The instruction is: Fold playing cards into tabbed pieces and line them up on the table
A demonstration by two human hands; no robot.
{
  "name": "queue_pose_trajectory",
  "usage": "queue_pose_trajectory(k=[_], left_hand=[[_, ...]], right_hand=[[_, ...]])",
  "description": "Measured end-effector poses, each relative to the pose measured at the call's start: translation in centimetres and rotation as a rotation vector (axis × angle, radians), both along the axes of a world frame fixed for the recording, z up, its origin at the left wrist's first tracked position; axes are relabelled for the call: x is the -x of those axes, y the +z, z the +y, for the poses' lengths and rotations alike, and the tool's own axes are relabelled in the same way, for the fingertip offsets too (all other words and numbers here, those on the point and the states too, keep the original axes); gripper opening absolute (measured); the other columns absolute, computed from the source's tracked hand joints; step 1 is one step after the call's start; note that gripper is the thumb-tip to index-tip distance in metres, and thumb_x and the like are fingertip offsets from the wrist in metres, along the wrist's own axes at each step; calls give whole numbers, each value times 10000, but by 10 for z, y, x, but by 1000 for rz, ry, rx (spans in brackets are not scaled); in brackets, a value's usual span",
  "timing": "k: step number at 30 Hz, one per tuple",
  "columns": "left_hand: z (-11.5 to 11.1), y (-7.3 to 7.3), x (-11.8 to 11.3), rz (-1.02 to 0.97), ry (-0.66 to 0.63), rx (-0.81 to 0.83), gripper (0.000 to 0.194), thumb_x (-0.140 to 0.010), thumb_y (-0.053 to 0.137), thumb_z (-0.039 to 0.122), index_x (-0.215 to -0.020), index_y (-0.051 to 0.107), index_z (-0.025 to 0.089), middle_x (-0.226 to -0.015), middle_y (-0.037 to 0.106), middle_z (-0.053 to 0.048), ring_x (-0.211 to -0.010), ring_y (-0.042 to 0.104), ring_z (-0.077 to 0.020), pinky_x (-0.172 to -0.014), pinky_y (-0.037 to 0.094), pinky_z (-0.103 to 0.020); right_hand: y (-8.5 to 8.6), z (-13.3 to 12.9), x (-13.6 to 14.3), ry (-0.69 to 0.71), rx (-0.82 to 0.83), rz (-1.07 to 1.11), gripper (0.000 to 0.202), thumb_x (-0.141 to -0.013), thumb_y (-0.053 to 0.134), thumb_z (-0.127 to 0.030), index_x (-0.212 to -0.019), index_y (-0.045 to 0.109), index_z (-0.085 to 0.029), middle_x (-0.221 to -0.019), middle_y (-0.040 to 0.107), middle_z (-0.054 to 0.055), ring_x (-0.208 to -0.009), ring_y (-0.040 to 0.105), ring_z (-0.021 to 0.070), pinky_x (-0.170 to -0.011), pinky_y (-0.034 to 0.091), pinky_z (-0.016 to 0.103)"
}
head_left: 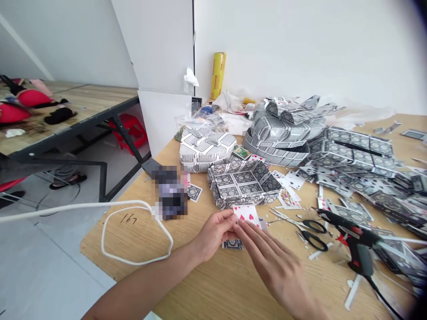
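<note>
Card [248, 215] sits at the box's [248, 198] near side — left hand [211, 235] pinching its left edge, right hand [282, 264] straight-fingered along its near edge, any grip hidden.

My left hand [216, 233] pinches, thumb against fingers. My right hand [275, 260] slants in, fingers extended together, meeting it.

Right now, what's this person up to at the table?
Both hands are on a playing card with red hearts: the left hand grips its edge and the right hand lies with its fingers against it. Just beyond stands an open box made of patterned cards. Scissors and a glue gun lie to the right, with more card-covered boxes farther back.
</note>
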State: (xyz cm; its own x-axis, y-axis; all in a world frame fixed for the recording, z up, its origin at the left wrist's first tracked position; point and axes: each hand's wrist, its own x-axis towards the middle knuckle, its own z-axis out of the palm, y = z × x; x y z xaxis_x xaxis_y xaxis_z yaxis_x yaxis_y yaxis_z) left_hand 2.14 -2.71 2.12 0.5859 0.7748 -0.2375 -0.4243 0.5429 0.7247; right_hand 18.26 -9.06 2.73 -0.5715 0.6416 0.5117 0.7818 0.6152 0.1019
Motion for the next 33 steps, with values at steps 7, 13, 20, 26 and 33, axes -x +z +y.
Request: queue_pose_trajectory(k=[7, 13, 20, 26, 33], left_hand=[[2, -5, 0, 45, -12, -8, 403, -796, 698, 378, -1105, 659, 123, -1015, 699, -115, -881, 655, -175, -816, 503, -296], [-3, -5, -3, -189, -140, 84, 335, -827, 681, 295, -1113, 663, 121, -1097, 679, -117, -1050, 620, -166, -994, 415, -286], [-4, 0, -1, -148, -116, 179, 268, -851, 645, 301, -1068, 666, 145, -986, 681, -88, -895, 649, -179, -860, 539, -423], [0, 4, 1, -112, -3, 152, 378, -870, 622, 280, -1238, 588, 202, -1121, 668, -82, -951, 650, -174, -857, 549, -354], [2, 5, 2, -80, 2, 107, 423, -887, 594, 336, -1299, 542, 253, -1205, 641, -69, -1003, 619, -158, -853, 510, -292]], right_hand=[[-1, 6, -15, -33, 129, 154, 304, -936, 450, -113, -1214, 569, -152, -1339, 572, 96, -1286, 486, 229, -983, 496, 358], [-2, 6, -10, -23, 58, 162, 312, -948, 400, -98, -1217, 559, -107, -1309, 591, 130, -1264, 504, 234, -1025, 445, 391], [14, 9, -16, -95, 53, 311, 354, -910, 450, -77, -1237, 529, -186, -1167, 663, 96, -1123, 597, 234, -968, 465, 393], [41, 4, -20, -202, 261, 626, 314, -953, 422, -185, -1242, 514, -265, -959, 649, 71, -829, 636, 194, -686, 511, 285], [33, 17, -18, -158, 451, 652, 272, -978, 418, -228, -1174, 606, -245, -989, 625, 59, -884, 604, 161, -747, 485, 262]])
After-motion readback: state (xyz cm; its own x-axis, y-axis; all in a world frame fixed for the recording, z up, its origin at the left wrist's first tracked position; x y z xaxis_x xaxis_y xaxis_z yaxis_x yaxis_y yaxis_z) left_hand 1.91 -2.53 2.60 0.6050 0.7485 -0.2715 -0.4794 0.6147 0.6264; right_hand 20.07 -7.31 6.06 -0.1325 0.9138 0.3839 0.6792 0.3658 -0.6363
